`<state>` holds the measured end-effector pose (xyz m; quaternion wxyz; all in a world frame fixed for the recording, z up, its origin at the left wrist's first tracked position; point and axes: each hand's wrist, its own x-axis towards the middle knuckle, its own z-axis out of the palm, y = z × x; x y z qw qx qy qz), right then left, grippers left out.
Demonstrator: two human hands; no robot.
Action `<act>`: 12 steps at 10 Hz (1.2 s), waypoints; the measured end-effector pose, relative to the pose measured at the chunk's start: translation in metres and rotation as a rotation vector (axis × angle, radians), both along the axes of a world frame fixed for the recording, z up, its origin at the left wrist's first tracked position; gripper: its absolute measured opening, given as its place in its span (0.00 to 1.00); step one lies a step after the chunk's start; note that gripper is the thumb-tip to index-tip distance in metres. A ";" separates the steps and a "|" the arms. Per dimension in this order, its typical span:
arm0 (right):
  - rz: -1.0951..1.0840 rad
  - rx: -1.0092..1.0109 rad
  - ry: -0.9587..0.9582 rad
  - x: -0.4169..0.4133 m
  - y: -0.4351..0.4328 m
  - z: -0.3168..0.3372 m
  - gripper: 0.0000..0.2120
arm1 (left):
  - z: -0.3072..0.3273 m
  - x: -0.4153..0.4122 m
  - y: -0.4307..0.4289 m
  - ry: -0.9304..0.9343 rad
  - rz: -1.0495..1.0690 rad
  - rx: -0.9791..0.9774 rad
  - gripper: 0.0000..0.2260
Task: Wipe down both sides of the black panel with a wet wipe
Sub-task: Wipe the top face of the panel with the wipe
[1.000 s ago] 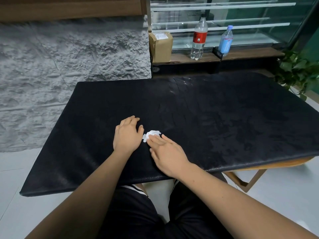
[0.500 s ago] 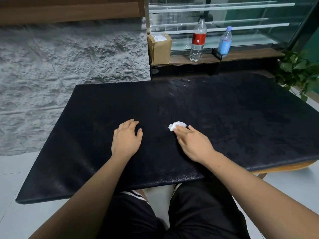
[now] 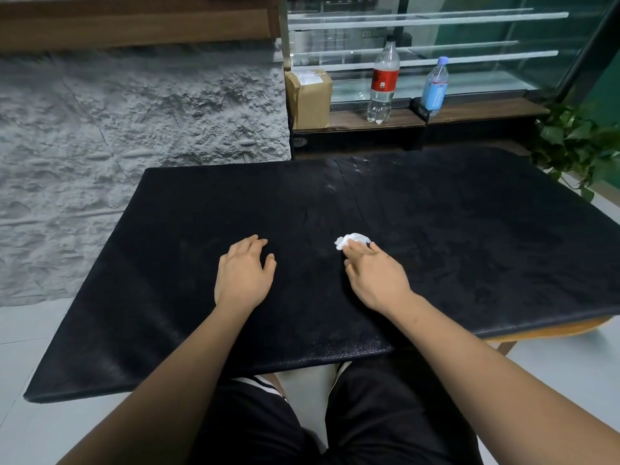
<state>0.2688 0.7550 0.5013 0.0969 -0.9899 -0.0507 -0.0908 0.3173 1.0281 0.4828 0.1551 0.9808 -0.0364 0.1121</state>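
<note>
A rough, grey stone-textured wall (image 3: pixel 117 129) fills the upper left of the frame under a brown wooden beam (image 3: pixel 134 25), and pale floor tiles (image 3: pixel 27 337) show at the lower left and lower right. At the upper right stands a glass display case (image 3: pixel 469 45) with bright horizontal shelf edges, fronted by a dark wooden ledge (image 3: pixel 486 110) carrying a taped cardboard box (image 3: pixel 310 97), a red-labelled clear bottle (image 3: pixel 384 82) and a blue-labelled bottle (image 3: pixel 435 87). A leafy green plant (image 3: pixel 577 142) sits at the right edge, and lower on that side a strip of light wooden tabletop (image 3: pixel 543 330) shows.
</note>
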 end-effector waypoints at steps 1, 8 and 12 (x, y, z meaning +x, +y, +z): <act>0.062 0.014 -0.027 -0.002 0.022 -0.001 0.13 | -0.001 0.000 0.000 0.000 -0.001 -0.005 0.22; 0.218 -0.029 0.069 0.010 0.028 0.003 0.17 | 0.000 0.001 0.000 -0.008 -0.001 -0.015 0.22; 0.038 -0.067 0.102 0.035 -0.040 0.009 0.17 | -0.002 0.001 0.000 -0.011 0.002 -0.009 0.22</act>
